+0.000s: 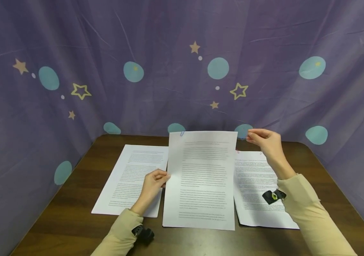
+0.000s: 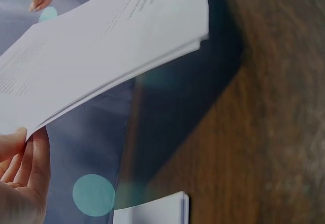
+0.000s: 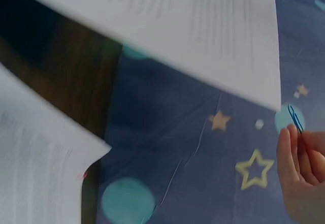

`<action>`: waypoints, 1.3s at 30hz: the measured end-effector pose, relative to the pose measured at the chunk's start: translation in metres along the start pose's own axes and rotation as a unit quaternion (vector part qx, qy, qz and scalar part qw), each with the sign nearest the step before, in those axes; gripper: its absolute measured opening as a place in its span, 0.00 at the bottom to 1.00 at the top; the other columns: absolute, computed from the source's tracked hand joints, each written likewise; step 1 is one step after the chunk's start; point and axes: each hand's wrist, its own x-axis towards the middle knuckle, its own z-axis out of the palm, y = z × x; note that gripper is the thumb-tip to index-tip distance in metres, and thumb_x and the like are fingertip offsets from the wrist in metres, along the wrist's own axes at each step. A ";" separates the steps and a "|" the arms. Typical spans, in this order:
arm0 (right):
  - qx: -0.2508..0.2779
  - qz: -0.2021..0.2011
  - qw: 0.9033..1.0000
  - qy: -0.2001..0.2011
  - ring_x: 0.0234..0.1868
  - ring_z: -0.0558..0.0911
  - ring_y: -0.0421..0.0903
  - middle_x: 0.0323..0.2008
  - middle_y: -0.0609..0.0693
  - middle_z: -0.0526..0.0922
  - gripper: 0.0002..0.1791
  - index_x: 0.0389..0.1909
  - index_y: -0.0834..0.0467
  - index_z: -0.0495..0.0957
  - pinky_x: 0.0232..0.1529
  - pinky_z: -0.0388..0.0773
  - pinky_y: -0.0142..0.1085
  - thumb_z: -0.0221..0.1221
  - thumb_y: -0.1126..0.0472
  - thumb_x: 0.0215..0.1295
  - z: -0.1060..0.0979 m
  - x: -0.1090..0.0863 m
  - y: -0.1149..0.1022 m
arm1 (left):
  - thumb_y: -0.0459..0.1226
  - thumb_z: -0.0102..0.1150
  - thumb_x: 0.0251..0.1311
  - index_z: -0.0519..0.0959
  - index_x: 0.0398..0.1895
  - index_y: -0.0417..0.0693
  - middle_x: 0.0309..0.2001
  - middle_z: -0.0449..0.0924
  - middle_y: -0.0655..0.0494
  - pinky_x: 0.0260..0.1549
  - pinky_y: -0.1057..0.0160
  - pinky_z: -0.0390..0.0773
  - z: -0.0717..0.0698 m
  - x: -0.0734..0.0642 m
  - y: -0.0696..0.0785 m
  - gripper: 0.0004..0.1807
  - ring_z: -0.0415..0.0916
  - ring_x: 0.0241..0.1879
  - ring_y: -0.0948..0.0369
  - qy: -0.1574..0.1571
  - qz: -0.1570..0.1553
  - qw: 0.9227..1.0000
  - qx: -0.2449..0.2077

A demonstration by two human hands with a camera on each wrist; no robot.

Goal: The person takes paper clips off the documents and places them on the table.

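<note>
My left hand [image 1: 155, 182] pinches the left edge of a sheaf of printed sheets [image 1: 201, 181], held raised over the middle of the table. In the left wrist view the thumb lies on top and the fingers beneath, and the sheaf [image 2: 111, 46] shows more than one layer at its edge. A blue paper clip [image 1: 182, 133] sits on its top edge near the left corner. Up beside the top right corner, my right hand [image 1: 266, 144] pinches another blue paper clip [image 3: 294, 117] between thumb and fingertips, apart from the paper.
A stack of printed sheets [image 1: 137, 177] lies on the wooden table [image 1: 60, 227] at left, partly behind the raised sheaf. Another stack [image 1: 258, 188] lies at right, with a red clip [image 1: 237, 152] and a second clip [image 1: 260, 153] on its top edge. A patterned purple curtain [image 1: 169, 46] hangs behind.
</note>
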 end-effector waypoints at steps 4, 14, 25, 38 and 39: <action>0.024 0.012 0.999 -0.038 0.33 0.82 0.48 0.33 0.56 0.82 0.15 0.43 0.69 0.77 0.35 0.78 0.36 0.60 0.66 0.54 -0.067 0.033 0.092 | 0.29 0.60 0.50 0.76 0.31 0.30 0.28 0.81 0.44 0.19 0.71 0.75 -0.003 0.000 -0.001 0.08 0.72 0.20 0.65 -0.006 0.006 1.000 0.010; -0.092 0.030 0.995 0.005 0.33 0.82 0.49 0.37 0.56 0.82 0.18 0.44 0.65 0.77 0.34 0.78 0.36 0.61 0.60 0.53 -0.142 0.026 0.163 | 0.35 0.62 0.49 0.78 0.28 0.34 0.25 0.81 0.49 0.18 0.69 0.76 -0.006 -0.003 -0.006 0.10 0.73 0.20 0.66 -0.025 0.087 0.996 -0.014; -0.231 0.082 0.967 0.066 0.30 0.82 0.43 0.31 0.48 0.82 0.25 0.41 0.65 0.77 0.29 0.78 0.30 0.62 0.49 0.50 -0.180 -0.008 0.173 | 0.30 0.60 0.50 0.77 0.31 0.32 0.27 0.81 0.49 0.21 0.70 0.76 -0.004 0.000 -0.001 0.07 0.73 0.21 0.66 0.002 -0.013 1.000 0.016; -0.305 0.157 0.939 0.017 0.28 0.81 0.36 0.28 0.43 0.81 0.19 0.43 0.68 0.75 0.27 0.76 0.25 0.55 0.55 0.60 -0.183 -0.051 0.120 | 0.26 0.58 0.50 0.75 0.31 0.26 0.27 0.80 0.43 0.20 0.69 0.76 -0.003 -0.011 0.023 0.08 0.72 0.21 0.65 -0.001 -0.013 1.000 0.015; -0.305 0.160 0.939 0.017 0.28 0.81 0.36 0.27 0.44 0.81 0.17 0.42 0.68 0.76 0.27 0.76 0.25 0.54 0.57 0.60 -0.182 -0.053 0.117 | 0.25 0.58 0.50 0.75 0.31 0.25 0.27 0.80 0.43 0.20 0.69 0.76 -0.002 -0.013 0.025 0.07 0.72 0.21 0.65 -0.001 -0.011 1.000 0.017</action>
